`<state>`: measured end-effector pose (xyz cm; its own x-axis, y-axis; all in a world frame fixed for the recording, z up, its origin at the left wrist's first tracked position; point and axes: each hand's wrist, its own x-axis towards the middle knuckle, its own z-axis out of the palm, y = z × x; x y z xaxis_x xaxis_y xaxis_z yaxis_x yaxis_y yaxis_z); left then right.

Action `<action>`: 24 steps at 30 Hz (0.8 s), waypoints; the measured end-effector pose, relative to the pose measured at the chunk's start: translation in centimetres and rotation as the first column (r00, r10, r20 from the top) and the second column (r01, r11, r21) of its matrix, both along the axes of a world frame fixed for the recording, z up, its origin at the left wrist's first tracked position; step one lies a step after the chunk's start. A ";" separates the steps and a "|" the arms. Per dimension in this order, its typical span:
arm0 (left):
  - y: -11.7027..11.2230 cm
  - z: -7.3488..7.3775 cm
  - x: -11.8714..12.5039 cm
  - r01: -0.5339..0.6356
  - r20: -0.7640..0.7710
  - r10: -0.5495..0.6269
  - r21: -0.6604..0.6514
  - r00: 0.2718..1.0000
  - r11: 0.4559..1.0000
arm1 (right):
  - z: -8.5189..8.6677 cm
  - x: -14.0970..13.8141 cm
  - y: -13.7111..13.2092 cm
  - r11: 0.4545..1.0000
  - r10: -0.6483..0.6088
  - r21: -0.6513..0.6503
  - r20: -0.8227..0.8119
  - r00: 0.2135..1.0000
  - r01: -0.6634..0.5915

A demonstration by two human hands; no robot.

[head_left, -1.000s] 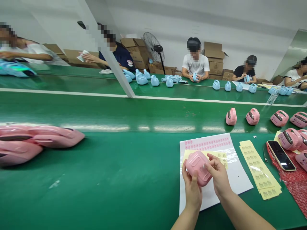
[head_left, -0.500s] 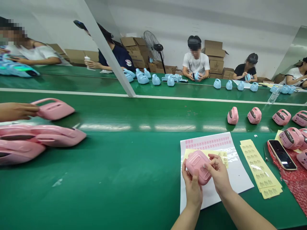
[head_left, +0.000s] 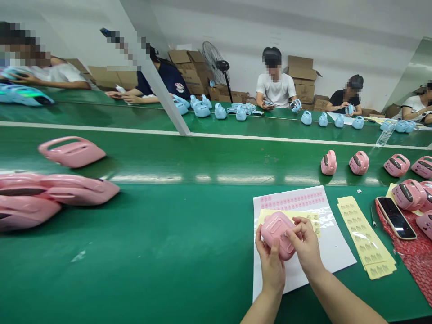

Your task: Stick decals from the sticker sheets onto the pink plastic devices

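My left hand (head_left: 272,265) grips a pink rounded plastic case (head_left: 276,227) from its left side and below, with a flat face with raised outlines turned up. My right hand (head_left: 305,243) is closed in a pinch at the right part of that face, thumb and forefinger together. A small sticker (head_left: 283,236) with dark print shows at the thumb tip, against the case; its edges are too small to make out. Under both hands lies a white sheet (head_left: 330,252) with rows of pink stickers, and on it a yellow sticker sheet (head_left: 316,223), partly covered by the case.
Yellow sticker sheets (head_left: 364,238), tweezers (head_left: 373,217) and a phone (head_left: 396,218) on red bubble wrap (head_left: 413,261) lie at right. Pink handled devices (head_left: 359,163) stand beyond; more pink devices (head_left: 72,152) are at left. Across the bench, people handle blue ones (head_left: 201,109).
My right thumb has shifted slightly on the case, and the dark print beside it shows more. At the left, another person's hand has let go of a pink device and left view.
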<state>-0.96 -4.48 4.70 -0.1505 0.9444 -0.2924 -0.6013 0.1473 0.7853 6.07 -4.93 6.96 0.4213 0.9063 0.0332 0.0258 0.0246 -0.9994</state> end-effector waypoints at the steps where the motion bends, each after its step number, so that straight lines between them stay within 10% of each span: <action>1: 0.0 0.0 0.0 -0.003 0.003 0.003 0.004 1.000 1.000 | -0.1 -0.1 -0.1 0.999 -0.017 0.031 0.058 0.998 0.015; 9: 0.0 0.0 -0.2 -0.036 -0.008 0.036 -0.005 0.999 0.999 | -1.3 0.3 -0.3 0.953 -0.081 0.291 0.503 0.861 -0.080; 18: -0.3 0.2 0.0 -0.015 0.033 0.017 -0.047 0.999 0.999 | -0.2 0.7 0.0 0.972 -0.050 0.232 0.331 0.942 -0.030; 24: 0.0 0.8 -0.6 0.053 0.155 -0.031 -0.141 0.987 0.989 | -1.1 5.7 2.2 0.983 -0.162 0.148 0.423 0.891 0.109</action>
<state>-1.55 -4.45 5.51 -0.0551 0.8951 -0.4425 -0.7030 0.2799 0.6537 11.80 -2.71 5.91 0.4595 0.8198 0.3418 0.4656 0.1055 -0.8787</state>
